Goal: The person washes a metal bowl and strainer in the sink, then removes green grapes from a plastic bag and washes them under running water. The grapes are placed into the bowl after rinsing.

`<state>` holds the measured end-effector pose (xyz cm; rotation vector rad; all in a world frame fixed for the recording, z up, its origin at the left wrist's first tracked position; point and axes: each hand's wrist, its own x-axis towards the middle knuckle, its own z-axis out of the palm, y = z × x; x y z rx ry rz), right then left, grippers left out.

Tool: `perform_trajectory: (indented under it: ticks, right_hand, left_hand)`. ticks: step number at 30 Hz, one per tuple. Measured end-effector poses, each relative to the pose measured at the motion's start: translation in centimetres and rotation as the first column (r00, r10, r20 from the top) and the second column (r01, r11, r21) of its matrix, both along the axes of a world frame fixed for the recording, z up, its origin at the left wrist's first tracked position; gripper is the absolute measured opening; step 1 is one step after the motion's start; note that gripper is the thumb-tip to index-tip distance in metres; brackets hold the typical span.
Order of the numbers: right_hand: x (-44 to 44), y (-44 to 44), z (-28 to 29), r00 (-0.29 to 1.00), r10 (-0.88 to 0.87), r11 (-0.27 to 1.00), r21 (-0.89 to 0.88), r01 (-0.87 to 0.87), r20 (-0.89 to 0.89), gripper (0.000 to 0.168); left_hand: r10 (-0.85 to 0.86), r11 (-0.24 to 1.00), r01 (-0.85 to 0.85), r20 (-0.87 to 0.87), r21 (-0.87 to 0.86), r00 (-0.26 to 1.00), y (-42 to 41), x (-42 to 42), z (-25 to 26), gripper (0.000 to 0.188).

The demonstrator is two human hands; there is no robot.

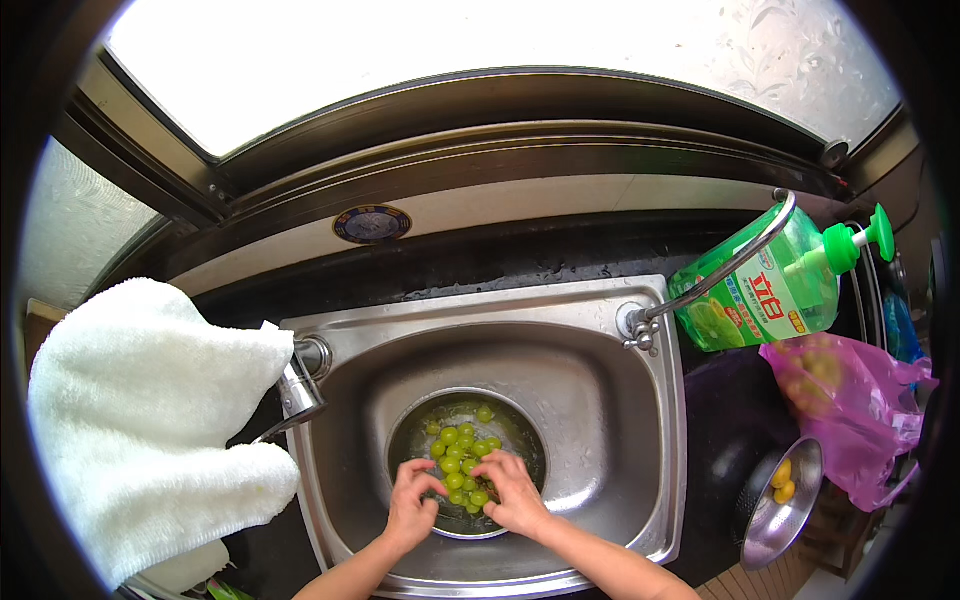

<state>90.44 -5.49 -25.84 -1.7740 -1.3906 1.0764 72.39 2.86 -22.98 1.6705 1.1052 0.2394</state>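
Observation:
A bunch of green grapes (454, 454) lies in water inside a round metal bowl (401, 416). The bowl stands in a stainless steel sink (607, 420). My left hand (412, 501) reaches over the bowl's near left side, fingers curled but apart, their tips beside the grapes. From the right, my right hand (516, 495) has its fingers and thumb around the lower right part of the bunch, where a bit of brownish stem shows. A loose grape (484, 413) sits near the far side of the bowl.
A chrome faucet (304, 390) stands left of the sink beside a white towel (150, 405). At right are a curved metal spout (720, 281), a green dish soap pump bottle (757, 292), a pink plastic bag (862, 427) and a metal colander (795, 517) with yellow fruits (782, 480).

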Motion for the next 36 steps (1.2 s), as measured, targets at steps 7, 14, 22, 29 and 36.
perform_trajectory:
  ticks: [7,14,22,29,36]
  right_hand:
    - [-2.2,3.4,-3.5,0.943,-0.323,0.867,-0.376,0.328,0.078,0.064]
    - [-1.2,3.8,-2.9,0.911,-0.397,0.894,-0.271,0.356,-0.112,0.063]
    - [-1.7,3.0,-3.9,0.89,-0.438,0.872,-0.301,0.387,-0.126,0.056]
    - [-1.0,3.7,-1.3,0.962,-0.208,0.935,-0.253,0.249,0.178,0.054]
    - [0.1,6.9,-4.4,0.946,0.175,0.981,-0.127,-0.145,0.274,0.032]
  left_hand:
    - [0.512,0.742,-0.518,-0.138,-0.426,0.848,0.0,3.2,-5.5,0.061]
    - [0.517,0.785,-0.472,0.005,-0.401,0.856,0.3,3.6,-6.4,0.06]
    - [0.505,0.78,-0.484,-0.058,-0.398,0.861,0.2,2.7,-6.5,0.052]
    - [0.477,0.749,-0.515,-0.199,-0.417,0.856,-0.9,0.8,-7.5,0.058]
    - [0.205,0.919,-0.287,-0.293,-0.271,0.934,-0.7,1.6,-7.8,0.059]
